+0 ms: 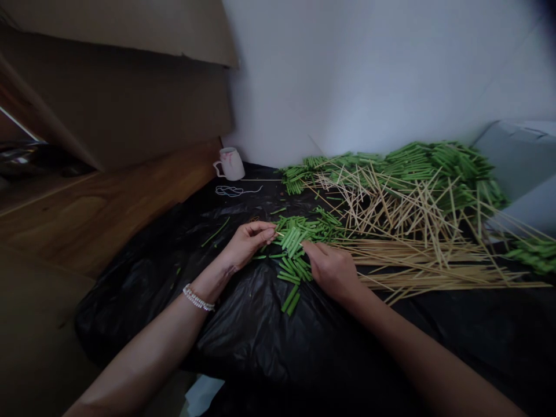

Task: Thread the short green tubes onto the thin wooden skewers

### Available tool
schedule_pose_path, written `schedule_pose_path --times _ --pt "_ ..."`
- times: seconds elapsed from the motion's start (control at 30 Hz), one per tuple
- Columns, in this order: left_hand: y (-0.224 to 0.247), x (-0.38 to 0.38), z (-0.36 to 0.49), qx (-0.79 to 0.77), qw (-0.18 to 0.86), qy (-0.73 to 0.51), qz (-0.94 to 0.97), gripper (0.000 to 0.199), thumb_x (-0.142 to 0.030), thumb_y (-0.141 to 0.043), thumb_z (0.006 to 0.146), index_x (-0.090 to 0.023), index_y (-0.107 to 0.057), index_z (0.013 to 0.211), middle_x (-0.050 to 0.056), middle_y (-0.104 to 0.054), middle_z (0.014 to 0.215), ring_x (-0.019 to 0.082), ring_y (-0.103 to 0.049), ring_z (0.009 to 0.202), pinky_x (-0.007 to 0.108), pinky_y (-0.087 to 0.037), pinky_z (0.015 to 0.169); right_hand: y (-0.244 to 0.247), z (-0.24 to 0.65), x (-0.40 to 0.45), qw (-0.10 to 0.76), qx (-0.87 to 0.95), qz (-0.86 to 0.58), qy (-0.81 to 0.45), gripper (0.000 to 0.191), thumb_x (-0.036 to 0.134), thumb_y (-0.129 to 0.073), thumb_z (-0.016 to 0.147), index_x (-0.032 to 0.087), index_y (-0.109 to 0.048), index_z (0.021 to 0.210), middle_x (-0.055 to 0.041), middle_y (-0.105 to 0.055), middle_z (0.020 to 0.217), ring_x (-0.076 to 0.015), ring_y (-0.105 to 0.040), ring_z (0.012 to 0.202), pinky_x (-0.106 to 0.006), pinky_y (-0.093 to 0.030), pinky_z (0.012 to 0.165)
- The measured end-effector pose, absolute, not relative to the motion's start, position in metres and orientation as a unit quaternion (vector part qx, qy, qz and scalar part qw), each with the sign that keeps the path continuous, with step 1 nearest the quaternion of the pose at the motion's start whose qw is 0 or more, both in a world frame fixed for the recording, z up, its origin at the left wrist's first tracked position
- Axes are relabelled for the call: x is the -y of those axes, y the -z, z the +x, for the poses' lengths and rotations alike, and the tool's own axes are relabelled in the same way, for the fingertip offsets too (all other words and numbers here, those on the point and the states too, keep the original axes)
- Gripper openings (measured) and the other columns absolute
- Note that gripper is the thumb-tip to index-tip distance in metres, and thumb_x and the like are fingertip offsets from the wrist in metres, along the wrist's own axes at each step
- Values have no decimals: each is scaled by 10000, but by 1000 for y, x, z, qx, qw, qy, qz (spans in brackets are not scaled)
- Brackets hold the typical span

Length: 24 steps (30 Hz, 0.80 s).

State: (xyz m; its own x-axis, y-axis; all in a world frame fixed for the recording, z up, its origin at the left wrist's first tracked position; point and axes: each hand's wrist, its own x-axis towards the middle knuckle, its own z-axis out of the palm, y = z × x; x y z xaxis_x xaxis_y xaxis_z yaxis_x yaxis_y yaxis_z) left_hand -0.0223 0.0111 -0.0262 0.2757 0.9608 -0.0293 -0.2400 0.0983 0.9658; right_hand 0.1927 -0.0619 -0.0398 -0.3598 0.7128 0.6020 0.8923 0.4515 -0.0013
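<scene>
Between my hands is a short row of cut green stems (pixel 293 239), threaded side by side on a bamboo skewer (pixel 280 234). My left hand (pixel 252 243) pinches the skewer's left end between thumb and fingertips. At the right of the row, my right hand (pixel 330 267) is closed around the skewer; its fingers are partly hidden. Directly under and behind them lies a loose pile of cut green stems (pixel 328 223). A few more pieces (pixel 291 300) rest just in front on the black plastic sheet (pixel 247 336).
Bare bamboo skewers (pixel 408 255) lie to the right. Behind them are heaped skewers loaded with green stems (pixel 417 165), against a white wall (pixel 347 69). A mug (pixel 231 164) and a tangled white string (pixel 232 191) sit at the back left. Cardboard (pixel 130 98) rises on the left.
</scene>
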Motion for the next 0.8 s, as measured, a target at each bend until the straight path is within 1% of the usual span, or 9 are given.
schedule_pose_path --times 0.1,0.27,0.37,0.6,0.8 --pt "26 -11 -22 -377 633 -468 488 284 -283 -841 617 -138 -741 839 27 -703 733 94 -583 630 228 -456 650 40 192 62 265 808 -501 159 324 137 -407 886 163 -652 1097 -21 -655 731 -114 -552 594 -257 -298 529" --pt "27 -11 -22 -379 636 -471 480 273 -279 -847 608 -150 -746 826 20 -701 734 86 -586 641 219 -450 669 39 190 64 245 813 -508 145 328 135 -424 875 174 -648 1110 -19 -672 772 -121 -574 620 -265 -297 534" --pt "28 -12 -23 -383 625 -463 498 268 -278 -837 627 -153 -746 846 11 -690 715 79 -572 628 209 -434 651 39 190 65 238 814 -511 143 330 130 -435 864 179 -649 1110 -15 -672 777 -124 -580 624 -269 -296 534" --pt "27 -11 -22 -400 606 -456 515 311 -326 -840 610 -154 -743 850 17 -690 712 95 -571 622 228 -434 643 39 190 64 230 814 -517 131 333 125 -449 854 188 -644 1116 -19 -677 787 -118 -572 632 -257 -304 543" --pt "27 -11 -23 -400 605 -448 523 251 -328 -820 645 -155 -738 808 18 -699 715 89 -568 620 220 -427 643 39 190 64 232 814 -514 138 336 126 -440 858 186 -648 1115 -19 -677 792 -120 -568 626 -258 -301 543"
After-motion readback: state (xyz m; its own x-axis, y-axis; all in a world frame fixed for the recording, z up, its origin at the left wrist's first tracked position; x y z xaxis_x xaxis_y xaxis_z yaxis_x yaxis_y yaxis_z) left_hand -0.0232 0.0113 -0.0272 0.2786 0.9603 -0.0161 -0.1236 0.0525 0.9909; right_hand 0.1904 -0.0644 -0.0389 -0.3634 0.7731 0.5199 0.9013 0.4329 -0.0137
